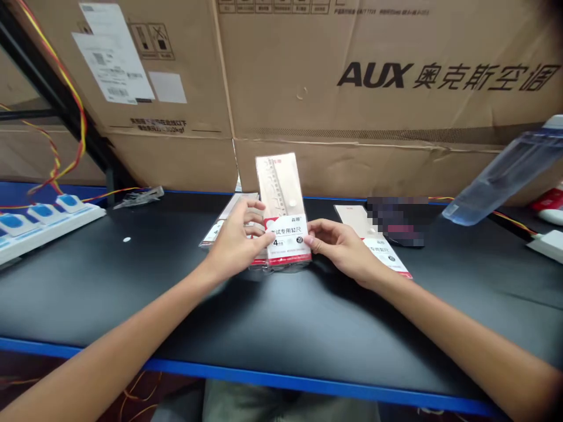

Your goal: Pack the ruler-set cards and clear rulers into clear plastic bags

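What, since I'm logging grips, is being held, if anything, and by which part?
A rectangular clear-plastic ruler packet with a white-and-red label: the right hand pinches its right edge at the label; the left hand touches its left edge.

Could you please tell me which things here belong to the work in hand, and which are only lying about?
Seem to belong:
middle ruler-set packet, between left hand and right hand
left ruler-set packet, partly behind the left hand
right ruler-set packet, beside the right hand

Seem only lying about:
white power strip
twisted wires
AUX cardboard box
plastic bottle
blurred dark item
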`<state>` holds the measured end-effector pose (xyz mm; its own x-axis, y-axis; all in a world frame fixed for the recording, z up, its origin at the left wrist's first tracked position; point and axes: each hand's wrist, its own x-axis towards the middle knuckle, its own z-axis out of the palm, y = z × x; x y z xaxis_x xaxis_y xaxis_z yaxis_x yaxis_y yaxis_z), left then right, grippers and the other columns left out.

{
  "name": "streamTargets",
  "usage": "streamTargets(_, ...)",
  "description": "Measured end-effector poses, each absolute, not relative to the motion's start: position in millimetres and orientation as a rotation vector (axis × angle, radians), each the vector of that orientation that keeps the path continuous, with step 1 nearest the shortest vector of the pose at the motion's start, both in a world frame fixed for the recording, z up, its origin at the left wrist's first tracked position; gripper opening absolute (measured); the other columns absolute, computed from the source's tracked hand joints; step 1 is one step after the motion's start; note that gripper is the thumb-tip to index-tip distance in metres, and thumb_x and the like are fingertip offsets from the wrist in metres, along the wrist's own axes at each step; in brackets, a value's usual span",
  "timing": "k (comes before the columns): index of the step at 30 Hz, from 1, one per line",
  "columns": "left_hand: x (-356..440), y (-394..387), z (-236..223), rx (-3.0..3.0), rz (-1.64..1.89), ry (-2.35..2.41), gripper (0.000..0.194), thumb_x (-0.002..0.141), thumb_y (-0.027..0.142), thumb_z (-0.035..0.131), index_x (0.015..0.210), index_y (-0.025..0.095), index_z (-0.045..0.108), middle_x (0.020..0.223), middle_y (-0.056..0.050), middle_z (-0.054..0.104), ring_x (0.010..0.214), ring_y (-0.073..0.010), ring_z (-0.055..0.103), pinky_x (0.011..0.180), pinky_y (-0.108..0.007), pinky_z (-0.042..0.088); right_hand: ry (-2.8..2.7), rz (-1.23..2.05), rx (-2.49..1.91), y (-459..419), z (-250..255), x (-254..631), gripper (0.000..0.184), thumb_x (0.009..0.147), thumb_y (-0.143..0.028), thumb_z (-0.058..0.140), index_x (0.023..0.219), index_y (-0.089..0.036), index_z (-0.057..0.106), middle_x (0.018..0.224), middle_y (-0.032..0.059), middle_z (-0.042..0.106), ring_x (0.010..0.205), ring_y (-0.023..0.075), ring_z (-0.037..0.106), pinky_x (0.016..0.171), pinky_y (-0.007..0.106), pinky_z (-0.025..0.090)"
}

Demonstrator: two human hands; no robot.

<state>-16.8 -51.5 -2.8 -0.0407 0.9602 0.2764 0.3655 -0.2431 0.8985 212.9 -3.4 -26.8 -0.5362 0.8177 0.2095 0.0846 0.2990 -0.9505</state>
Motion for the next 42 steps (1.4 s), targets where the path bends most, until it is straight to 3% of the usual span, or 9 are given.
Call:
streamTargets(5, -34, -45, -2, 1.623, 1.195, 1.545, 0.067, 0.075, 0.023, 0.074, 0.131, 0.025, 0.038, 0.104, -0.004, 0.061, 0.07, -0.0124, 0.065, 0.067, -0.029, 0.057, -2.185, 0.415, -1.033, 10, -16, 240, 0.03, 0.09, -0.034, 0.065, 0.118, -0.021, 0.065, 0.111, 0.0091, 0.072, 0.102, 0.027, 0.067, 0.091, 0.043, 0.052)
streamTargets(9, -46, -45, 7, 1.755, 0.962, 1.776, 0.082, 0.076, 0.031, 0.072, 0.145, 0.028, 0.028, 0.108, -0.006, 0.066, 0.072, -0.0179, 0.068, 0.066, -0.031, 0.055, -2.346, 0.132, -1.327, 24, -12, 267, 0.032, 0.089, -0.032, 0.061, 0.116, -0.017, 0.067, 0.128, 0.0157, 0.067, 0.119, 0.036, 0.062, 0.099, 0.052, 0.049)
streamTargets(12, -50, -45, 11, 1.911, 0.733, 1.937, 0.081, 0.08, 0.036, 0.064, 0.151, 0.027, 0.027, 0.11, -0.007, 0.069, 0.077, -0.0222, 0.069, 0.073, -0.035, 0.053, -2.435, 0.167, -1.396, 29, -14, 277, 0.037, 0.088, -0.033, 0.06, 0.119, -0.014, 0.067, 0.13, 0.017, 0.067, 0.117, 0.0368, 0.063, 0.098, 0.052, 0.05)
streamTargets(18, -53, -41, 8, 2.081, 0.523, 2.062, 0.074, 0.082, 0.036, 0.055, 0.151, 0.025, 0.033, 0.115, -0.006, 0.07, 0.089, -0.0284, 0.07, 0.075, -0.035, 0.05, -2.49, 0.25, -1.325, 28, -11, 275, 0.035, 0.089, -0.034, 0.059, 0.119, -0.02, 0.068, 0.13, 0.0096, 0.069, 0.119, 0.0314, 0.064, 0.097, 0.043, 0.052)
streamTargets(22, -56, -41, 6, 2.149, 0.492, 2.091, 0.064, 0.082, 0.036, 0.053, 0.144, 0.025, 0.042, 0.116, -0.006, 0.069, 0.094, -0.0301, 0.069, 0.076, -0.037, 0.049, -2.492, 0.224, -1.332, 31, -8, 280, 0.035, 0.087, -0.033, 0.06, 0.118, -0.02, 0.069, 0.128, 0.0103, 0.07, 0.117, 0.0335, 0.066, 0.097, 0.045, 0.052)
streamTargets(26, -55, -42, 5, 2.233, 0.565, 2.082, 0.058, 0.081, 0.035, 0.056, 0.137, 0.021, 0.051, 0.124, -0.011, 0.063, 0.108, -0.0321, 0.063, 0.089, -0.041, 0.049, -2.48, 0.245, -1.237, 30, -10, 277, 0.037, 0.09, -0.034, 0.059, 0.124, -0.02, 0.067, 0.132, 0.01, 0.069, 0.121, 0.0324, 0.064, 0.101, 0.046, 0.051)
streamTargets(31, -47, -43, 1, 2.368, 0.636, 1.867, 0.049, 0.082, 0.029, 0.056, 0.129, 0.018, 0.056, 0.123, -0.011, 0.06, 0.112, -0.0301, 0.059, 0.096, -0.043, 0.048, -2.601, 0.326, -0.859, 8, -8, 255, 0.034, 0.095, -0.033, 0.058, 0.126, -0.024, 0.067, 0.128, 0.0084, 0.071, 0.123, 0.0294, 0.063, 0.104, 0.044, 0.049)
streamTargets(36, -29, -51, -6, 2.587, 0.678, 1.508, 0.032, 0.09, 0.029, 0.056, 0.121, 0.022, 0.064, 0.123, -0.008, 0.06, 0.116, -0.0276, 0.056, 0.103, -0.043, 0.042, -2.518, 0.501, -0.807, -14, -2, 240, 0.034, 0.096, -0.031, 0.059, 0.129, -0.024, 0.065, 0.102, 0.0037, 0.077, 0.094, 0.022, 0.07, 0.088, 0.036, 0.054)
streamTargets(42, 2, -75, -11, 2.789, 0.511, 1.151, 0.022, 0.099, 0.03, 0.052, 0.112, 0.024, 0.069, 0.117, -0.007, 0.066, 0.114, -0.025, 0.058, 0.103, -0.045, 0.036, -2.638, 0.597, -0.686, -13, -6, 237, 0.028, 0.092, -0.025, 0.064, 0.119, -0.023, 0.069, 0.119, 0.0081, 0.071, 0.108, 0.0243, 0.067, 0.096, 0.037, 0.051)
